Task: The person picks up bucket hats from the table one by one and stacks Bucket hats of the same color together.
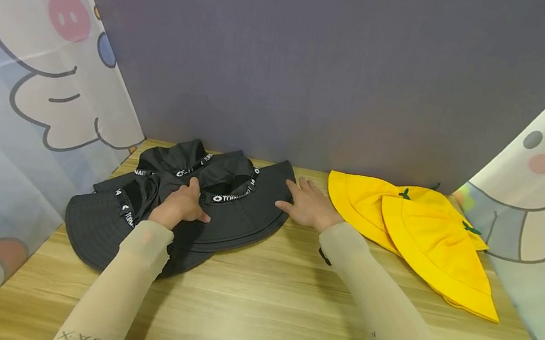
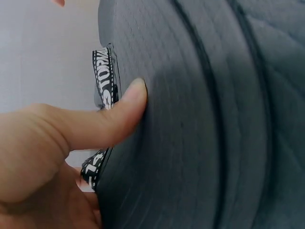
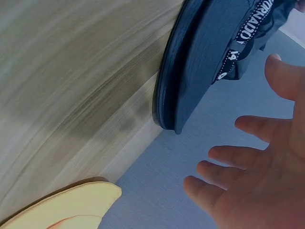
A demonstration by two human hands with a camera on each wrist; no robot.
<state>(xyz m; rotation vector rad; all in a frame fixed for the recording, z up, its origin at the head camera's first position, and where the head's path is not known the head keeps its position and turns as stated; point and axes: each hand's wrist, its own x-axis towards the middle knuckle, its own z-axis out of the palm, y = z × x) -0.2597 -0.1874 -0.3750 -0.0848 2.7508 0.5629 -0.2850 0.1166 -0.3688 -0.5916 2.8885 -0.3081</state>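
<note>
Several black bucket hats (image 1: 229,228) lie overlapped on the left of the table, their lettered inner bands showing. My left hand (image 1: 181,203) is at the inner edge of the front hat. In the left wrist view, the thumb (image 2: 128,112) lies on the brim (image 2: 176,119), while the other fingers go behind the lettered band (image 2: 103,71), partly hidden; the hand pinches the hat there. At the right end of that brim is my right hand (image 1: 309,205), fingers spread. The right wrist view shows this hand (image 3: 267,176) apart from the hat (image 3: 205,52), holding nothing.
Yellow hats (image 1: 432,235) with small green leaf tips lie overlapped at the right, close beside my right forearm. A grey panel (image 1: 288,66) stands along the back of the wooden table (image 1: 260,321). Cartoon-printed cloths (image 1: 15,84) hang on both sides.
</note>
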